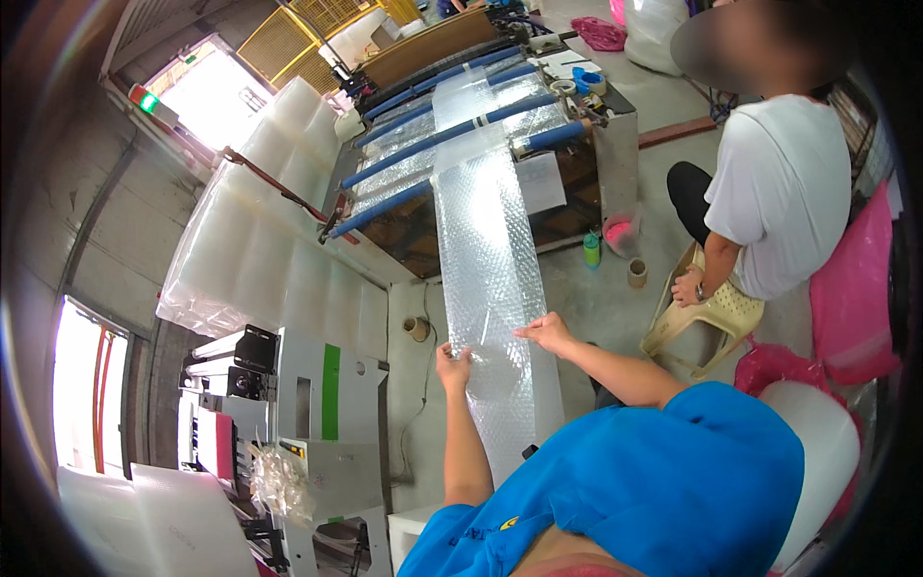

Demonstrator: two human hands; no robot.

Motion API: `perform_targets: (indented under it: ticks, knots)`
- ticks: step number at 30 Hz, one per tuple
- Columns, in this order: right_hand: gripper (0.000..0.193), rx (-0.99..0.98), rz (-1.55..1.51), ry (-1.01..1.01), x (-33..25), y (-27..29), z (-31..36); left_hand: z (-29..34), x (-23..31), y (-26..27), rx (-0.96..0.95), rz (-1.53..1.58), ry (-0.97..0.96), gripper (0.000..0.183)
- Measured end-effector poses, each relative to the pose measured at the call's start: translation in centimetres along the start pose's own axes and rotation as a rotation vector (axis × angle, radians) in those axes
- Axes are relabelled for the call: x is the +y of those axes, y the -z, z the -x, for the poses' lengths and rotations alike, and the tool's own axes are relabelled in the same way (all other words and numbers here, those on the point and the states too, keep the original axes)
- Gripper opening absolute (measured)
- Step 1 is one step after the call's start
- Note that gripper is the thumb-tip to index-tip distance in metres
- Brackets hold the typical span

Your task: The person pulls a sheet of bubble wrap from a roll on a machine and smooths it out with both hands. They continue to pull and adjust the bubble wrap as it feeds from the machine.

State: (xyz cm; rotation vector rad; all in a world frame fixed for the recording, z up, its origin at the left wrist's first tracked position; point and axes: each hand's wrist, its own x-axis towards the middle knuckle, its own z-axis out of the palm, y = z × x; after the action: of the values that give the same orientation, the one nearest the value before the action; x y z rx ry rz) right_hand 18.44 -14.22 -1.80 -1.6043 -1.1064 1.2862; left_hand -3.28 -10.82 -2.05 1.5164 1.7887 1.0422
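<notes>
Two bare hands at one long strip of clear bubble film [492,260]. It runs over the blue rollers [418,146] of the machine [615,159], drops past the machine's near edge and slopes down to the person, between and under the hands. Left hand [454,367] at the strip's left edge, fingers up, thumb toward the film; right hand [548,334] over its right part, index finger stretched leftward, other fingers curled. Hands apart from each other; can't tell if either one grips the film. Both forearms reach forward, right elbow out wider. Blue shirt [663,471] carries a small yellow mark and lettering, too small to tell. Off the machine's near right corner, green bottle [591,250] on floor [577,288], its label unreadable.
</notes>
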Motion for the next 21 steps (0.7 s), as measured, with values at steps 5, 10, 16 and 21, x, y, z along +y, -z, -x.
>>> perform_targets:
  ticks: [5,10,16,21]
  knots:
    - [0.034,0.112,-0.033,0.079,0.2,-0.3,-0.2,-1.6,-3.1,0.2,0.079,0.114,0.024,0.022]
    - [0.026,0.086,-0.116,0.057,1.8,0.3,-0.6,-0.3,-1.4,-0.8,0.098,0.205,0.125,0.032]
    - [0.021,0.056,-0.080,0.065,3.2,-0.3,-1.5,-0.2,-2.1,-0.8,0.026,-0.201,0.066,0.051]
    - [0.021,0.064,0.093,-0.134,6.0,0.0,-3.5,-1.2,-5.6,-3.0,-0.194,-0.347,0.246,0.061]
